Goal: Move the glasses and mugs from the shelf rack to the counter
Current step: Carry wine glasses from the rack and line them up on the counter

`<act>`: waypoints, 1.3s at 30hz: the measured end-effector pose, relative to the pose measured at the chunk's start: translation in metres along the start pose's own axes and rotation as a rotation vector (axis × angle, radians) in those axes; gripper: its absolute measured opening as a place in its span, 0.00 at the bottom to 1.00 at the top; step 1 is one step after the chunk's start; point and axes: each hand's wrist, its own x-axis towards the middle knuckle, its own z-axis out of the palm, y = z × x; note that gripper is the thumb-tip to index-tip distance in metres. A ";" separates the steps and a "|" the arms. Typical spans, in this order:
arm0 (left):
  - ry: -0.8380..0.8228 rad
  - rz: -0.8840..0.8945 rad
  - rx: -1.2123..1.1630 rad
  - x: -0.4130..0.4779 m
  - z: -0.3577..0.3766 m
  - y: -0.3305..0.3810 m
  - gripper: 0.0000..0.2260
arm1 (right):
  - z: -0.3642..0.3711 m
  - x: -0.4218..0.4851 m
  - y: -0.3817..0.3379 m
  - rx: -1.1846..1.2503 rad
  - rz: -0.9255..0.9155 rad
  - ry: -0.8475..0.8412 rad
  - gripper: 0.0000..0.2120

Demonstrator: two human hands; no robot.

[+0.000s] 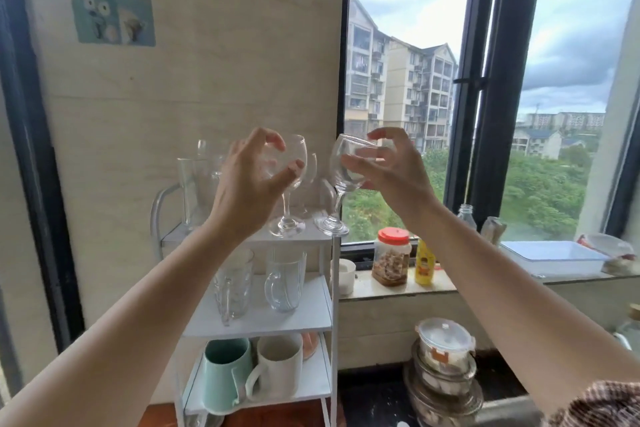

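A white three-tier shelf rack (263, 322) stands against the wall. My left hand (249, 184) wraps the bowl of an upright wine glass (286, 210) whose foot rests on the top shelf. My right hand (391, 173) grips a second wine glass (341, 166), tilted, with its foot at the shelf's right edge. Behind them stand a clear pitcher (194, 191) and another wine glass (312, 170). Two glass mugs (285, 282) sit on the middle shelf. A teal mug (225, 374) and a white mug (277, 367) occupy the bottom shelf.
The window ledge to the right holds a white cup (346, 276), a red-lidded jar (393, 256), a yellow bottle (425, 263) and a white tray (554, 256). Stacked lidded glass bowls (443, 357) stand on the dark counter (374, 402) beside the rack.
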 end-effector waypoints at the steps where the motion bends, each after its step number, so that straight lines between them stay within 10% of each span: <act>1: -0.031 -0.010 -0.044 -0.003 0.005 0.007 0.12 | -0.013 -0.008 -0.001 0.028 0.017 0.008 0.26; 9: -0.327 -0.148 -0.379 -0.060 0.108 0.079 0.39 | -0.147 -0.095 0.006 -0.010 0.207 0.076 0.32; 21: -0.741 -0.198 -0.749 -0.209 0.319 0.301 0.20 | -0.446 -0.287 -0.025 -0.286 0.486 0.314 0.28; 39: -1.317 0.030 -1.019 -0.401 0.625 0.669 0.24 | -0.820 -0.558 -0.092 -0.598 0.782 0.858 0.22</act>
